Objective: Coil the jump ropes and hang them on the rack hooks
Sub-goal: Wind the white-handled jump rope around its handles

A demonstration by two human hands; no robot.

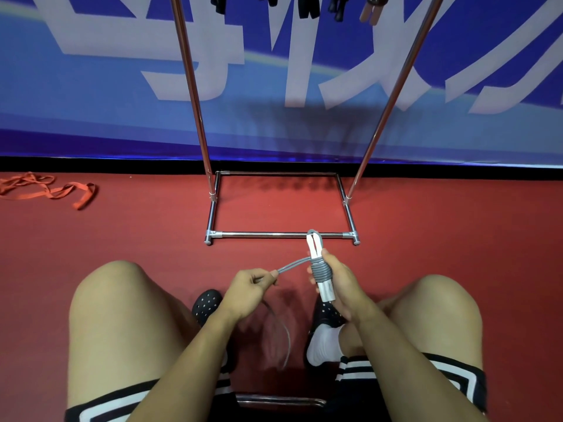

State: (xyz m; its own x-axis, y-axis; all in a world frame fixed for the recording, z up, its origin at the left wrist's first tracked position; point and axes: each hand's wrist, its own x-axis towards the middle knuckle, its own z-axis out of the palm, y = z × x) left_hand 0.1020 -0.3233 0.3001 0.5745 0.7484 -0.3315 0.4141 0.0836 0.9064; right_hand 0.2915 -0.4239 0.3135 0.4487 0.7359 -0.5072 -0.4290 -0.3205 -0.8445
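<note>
A seated person winds a grey jump rope above the red floor, knees apart, in front of a chrome rack. The right hand grips the rope's two pale handles held together, fingers curled round them; several tight grey turns of cord already wrap the handles just above the thumb, and a small loop pokes out past the handle tips. The left hand pinches a doubled strand of the cord between thumb and fingers, drawn taut toward the wrapped bundle. The loose remainder of the cord hangs blurred between the legs. Dark handles of other ropes dangle from the top of the rack. An orange band lies on the floor at far left, near the blue banner.
</note>
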